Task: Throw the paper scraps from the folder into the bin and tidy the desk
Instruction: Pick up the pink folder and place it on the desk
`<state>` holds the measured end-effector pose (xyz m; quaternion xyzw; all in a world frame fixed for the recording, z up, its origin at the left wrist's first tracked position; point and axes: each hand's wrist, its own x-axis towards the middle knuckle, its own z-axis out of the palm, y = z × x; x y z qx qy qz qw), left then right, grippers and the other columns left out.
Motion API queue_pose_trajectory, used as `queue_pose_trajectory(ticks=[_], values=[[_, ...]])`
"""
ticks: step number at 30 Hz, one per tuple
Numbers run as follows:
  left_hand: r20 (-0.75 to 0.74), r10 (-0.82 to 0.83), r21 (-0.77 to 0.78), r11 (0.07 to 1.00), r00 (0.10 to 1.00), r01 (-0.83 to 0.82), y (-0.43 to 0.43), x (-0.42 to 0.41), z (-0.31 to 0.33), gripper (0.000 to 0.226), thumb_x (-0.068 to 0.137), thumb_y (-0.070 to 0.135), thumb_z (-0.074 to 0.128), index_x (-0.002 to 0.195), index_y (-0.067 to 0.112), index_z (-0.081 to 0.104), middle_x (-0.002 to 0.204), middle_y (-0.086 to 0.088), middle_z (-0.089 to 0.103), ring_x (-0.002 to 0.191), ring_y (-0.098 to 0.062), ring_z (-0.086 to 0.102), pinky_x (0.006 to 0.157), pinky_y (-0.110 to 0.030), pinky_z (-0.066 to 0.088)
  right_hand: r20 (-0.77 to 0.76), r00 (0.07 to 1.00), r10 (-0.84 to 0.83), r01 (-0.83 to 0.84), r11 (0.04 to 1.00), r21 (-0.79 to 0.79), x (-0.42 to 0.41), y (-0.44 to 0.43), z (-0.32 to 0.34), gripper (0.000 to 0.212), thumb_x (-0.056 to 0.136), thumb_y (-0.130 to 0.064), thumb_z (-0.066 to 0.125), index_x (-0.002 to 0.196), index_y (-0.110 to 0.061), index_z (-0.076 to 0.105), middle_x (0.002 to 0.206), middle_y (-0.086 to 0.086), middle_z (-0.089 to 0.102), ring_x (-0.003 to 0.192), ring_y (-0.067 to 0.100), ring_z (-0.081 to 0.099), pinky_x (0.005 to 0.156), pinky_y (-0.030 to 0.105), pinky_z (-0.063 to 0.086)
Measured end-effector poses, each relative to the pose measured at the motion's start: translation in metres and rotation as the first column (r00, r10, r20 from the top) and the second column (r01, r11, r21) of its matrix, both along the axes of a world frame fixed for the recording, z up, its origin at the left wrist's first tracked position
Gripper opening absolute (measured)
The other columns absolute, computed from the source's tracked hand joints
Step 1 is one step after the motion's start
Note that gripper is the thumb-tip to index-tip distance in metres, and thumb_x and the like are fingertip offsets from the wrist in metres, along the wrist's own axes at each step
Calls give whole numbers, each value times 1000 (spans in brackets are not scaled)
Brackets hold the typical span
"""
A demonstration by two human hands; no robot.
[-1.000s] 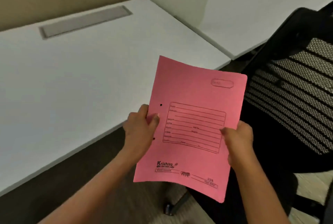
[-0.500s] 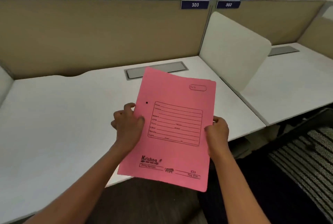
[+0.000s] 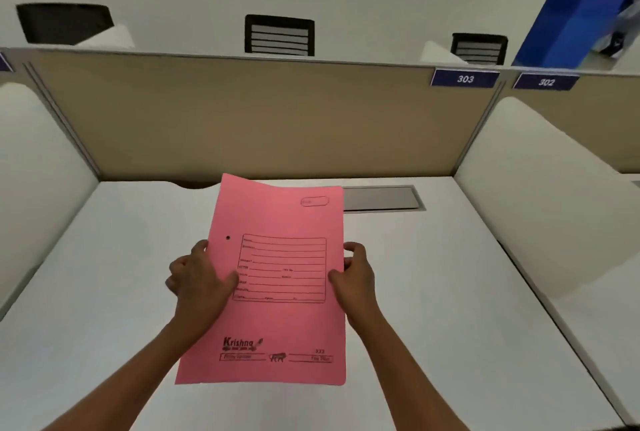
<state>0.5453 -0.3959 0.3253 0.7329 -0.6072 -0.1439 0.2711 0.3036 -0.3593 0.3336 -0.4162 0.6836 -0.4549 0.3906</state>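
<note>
Both hands' fingers (image 3: 231, 281) closed on the pink folder (image 3: 277, 319) above the desk (image 3: 450, 292).

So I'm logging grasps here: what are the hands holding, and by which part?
Both hold the closed pink folder above the desk: left hand on its left edge, right hand on its right edge, each about mid-height.

The pink folder (image 3: 277, 278) is closed, its printed front cover facing up. It is held above the white counter (image 3: 104, 292), gripped at both side edges.
</note>
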Motion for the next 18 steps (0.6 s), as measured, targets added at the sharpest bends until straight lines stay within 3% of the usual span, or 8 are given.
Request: queue_pose_trajectory(ticks=[2, 4, 9, 12, 18], values=[[13, 31, 48, 998, 999, -31, -27, 2, -5, 76, 68, 28, 81, 128, 11, 37, 115, -21, 54, 114, -41, 38, 90, -56, 35, 6, 997, 73, -73, 997, 10, 0, -38, -4, 42, 82, -14, 60, 115, -32, 42, 76, -12, 64, 67, 2, 64, 53, 15, 48], [9, 55, 74, 996, 998, -56, -55, 2, -8, 76, 68, 29, 81, 128, 11, 37, 116, -21, 53, 116, -41, 37, 92, -56, 34, 14, 992, 126, -126, 991, 32, 0, -72, -7, 44, 82, -14, 61, 117, -32, 42, 78, -15, 63, 69, 2, 64, 53, 14, 46], [55, 69, 114, 991, 996, -75, -131, 8, -21, 76, 68, 35, 80, 127, 11, 38, 117, -18, 55, 115, -41, 38, 91, -55, 34, -19, 976, 218, -216, 973, 78, 3, -154, -21, 46, 78, -10, 60, 119, -24, 46, 100, -4, 64, 88, 15, 62, 72, 30, 52], [95, 54, 171, 983, 994, -70, -176, 15, -41, 78, 66, 40, 80, 125, 11, 38, 115, -18, 56, 113, -41, 41, 89, -55, 36, -26, 968, 248, -246, 967, 68, 9, -199, -38, 40, 77, -7, 58, 104, -33, 44, 96, -7, 61, 87, 13, 60, 69, 27, 49], [163, 78, 280, 952, 984, -122, -253, 37, -89, 78, 63, 43, 81, 120, 10, 39, 110, -18, 57, 107, -41, 45, 85, -52, 37, -49, 961, 272, -267, 960, 87, 33, -277, -85, 37, 77, 0, 52, 108, -20, 52, 106, 2, 63, 96, 18, 60, 83, 37, 52]])
